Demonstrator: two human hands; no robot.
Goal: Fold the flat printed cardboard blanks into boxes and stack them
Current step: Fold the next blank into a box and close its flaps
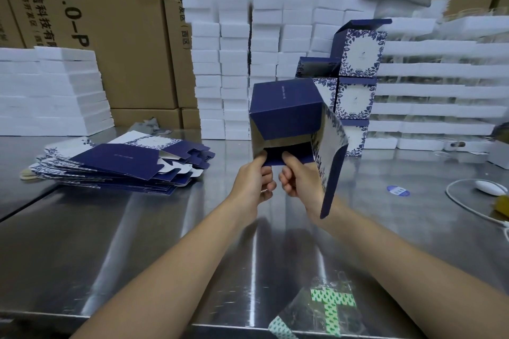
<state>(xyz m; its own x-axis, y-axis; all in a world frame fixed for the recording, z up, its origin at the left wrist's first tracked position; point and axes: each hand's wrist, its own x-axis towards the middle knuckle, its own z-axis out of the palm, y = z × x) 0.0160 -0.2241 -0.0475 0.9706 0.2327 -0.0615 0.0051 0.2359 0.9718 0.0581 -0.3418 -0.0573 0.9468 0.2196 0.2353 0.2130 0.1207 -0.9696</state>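
A navy blue box with a blue-and-white floral side is held up over the steel table, partly folded. Its open end faces me, and a long lid flap hangs down on the right. My left hand and my right hand both pinch a navy flap at the box's lower edge, thumbs on top. A fanned pile of flat printed blanks lies on the table to the left. Folded boxes stand stacked behind, right of centre; the top one has its lid open.
White foam trays are piled high along the back, with more at the left and right. Brown cartons form the wall behind. A white cable and mouse-like device lie at the right. A green-patterned bag sits near the front edge.
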